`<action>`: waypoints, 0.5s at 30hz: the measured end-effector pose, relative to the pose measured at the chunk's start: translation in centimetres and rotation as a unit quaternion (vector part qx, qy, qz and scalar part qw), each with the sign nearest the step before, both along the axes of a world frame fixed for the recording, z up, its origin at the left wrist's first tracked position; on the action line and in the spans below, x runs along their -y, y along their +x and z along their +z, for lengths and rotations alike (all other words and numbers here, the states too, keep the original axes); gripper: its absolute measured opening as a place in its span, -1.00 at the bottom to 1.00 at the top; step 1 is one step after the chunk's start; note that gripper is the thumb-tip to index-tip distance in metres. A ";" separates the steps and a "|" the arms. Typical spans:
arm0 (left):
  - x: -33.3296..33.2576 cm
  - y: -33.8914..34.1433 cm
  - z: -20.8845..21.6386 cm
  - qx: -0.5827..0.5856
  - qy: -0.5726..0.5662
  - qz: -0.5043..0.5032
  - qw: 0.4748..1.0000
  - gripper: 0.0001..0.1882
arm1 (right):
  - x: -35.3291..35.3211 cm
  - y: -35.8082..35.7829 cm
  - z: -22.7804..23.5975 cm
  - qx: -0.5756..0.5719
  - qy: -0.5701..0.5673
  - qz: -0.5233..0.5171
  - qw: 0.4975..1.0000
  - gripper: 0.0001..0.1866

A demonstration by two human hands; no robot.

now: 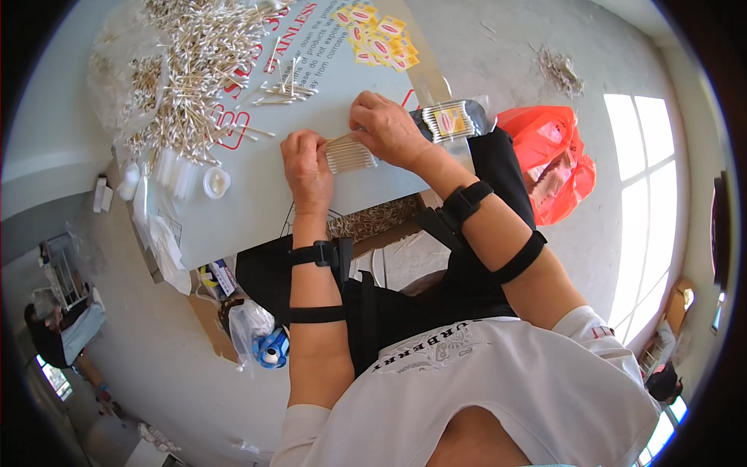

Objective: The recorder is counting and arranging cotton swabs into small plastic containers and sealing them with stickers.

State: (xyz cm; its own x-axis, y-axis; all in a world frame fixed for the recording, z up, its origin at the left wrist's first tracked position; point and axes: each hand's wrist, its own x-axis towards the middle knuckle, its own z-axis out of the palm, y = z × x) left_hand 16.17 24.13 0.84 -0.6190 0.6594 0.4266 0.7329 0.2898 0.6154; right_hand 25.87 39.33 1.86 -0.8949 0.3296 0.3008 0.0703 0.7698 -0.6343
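A flat row of cotton swabs (352, 156) lies side by side between my hands over the table's near part. My left hand (309, 173) is closed on the row's left end, fingertips curled over it. Bent fingers of my right hand (389, 131) grip the row at its upper right; the thumb is partly hidden. Just beyond my right wrist, a row of swabs with a yellow card (450, 121) rests in clear and dark wrapping at the table's right edge. Loose swabs (288, 92) lie ahead of my left hand.
A big heap of swabs (194, 70) partly in clear plastic covers the far left of the table (257, 210). Yellow cards (381, 39) are spread at the back. Near the left edge stand a small round tub (216, 182) and clear plastic pieces (176, 171). A red bag (548, 163) is at right.
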 end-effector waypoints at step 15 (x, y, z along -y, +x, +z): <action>0.1 0.0 -0.2 0.004 0.009 -0.002 1.000 -0.83 | 0.9 1.0 -0.2 -0.035 -0.037 -0.022 0.998 -0.90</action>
